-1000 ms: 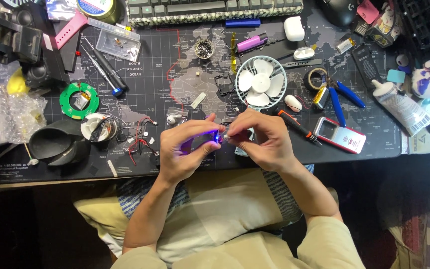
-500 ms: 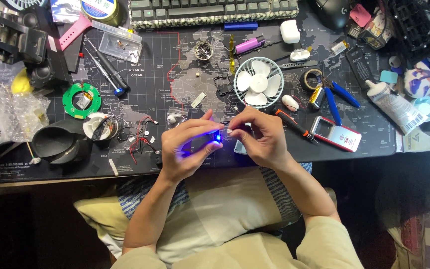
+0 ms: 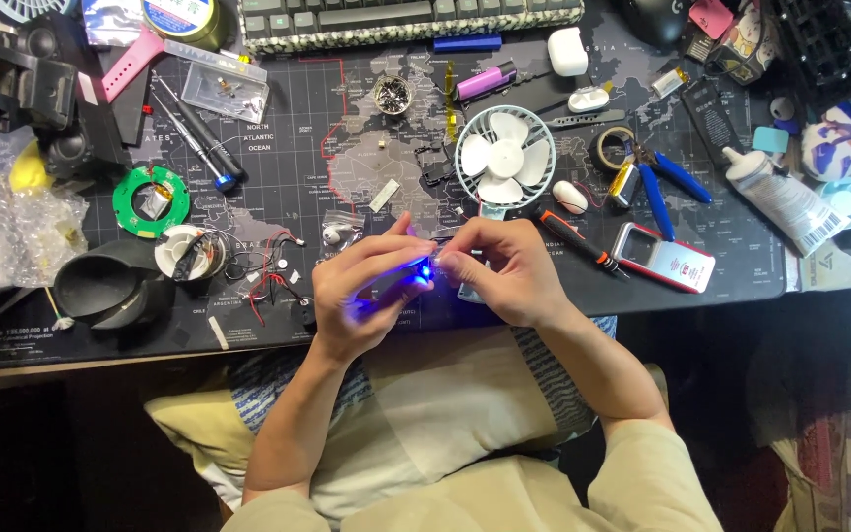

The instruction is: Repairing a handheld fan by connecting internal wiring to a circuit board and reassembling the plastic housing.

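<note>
Left hand (image 3: 361, 296) and right hand (image 3: 499, 271) pinch a small blue-glowing gadget (image 3: 411, 276); a loosened grip could drop it among red wires (image 3: 268, 286)

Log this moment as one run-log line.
left hand: holds small device lit blue | right hand: pinches its end | site: above desk mat, near white fan

A single head-worn camera looks straight down, fairly near, on the dark map-printed desk mat (image 3: 366, 148), which stretches beyond the fingers (image 3: 401, 254) near mid-frame.
</note>
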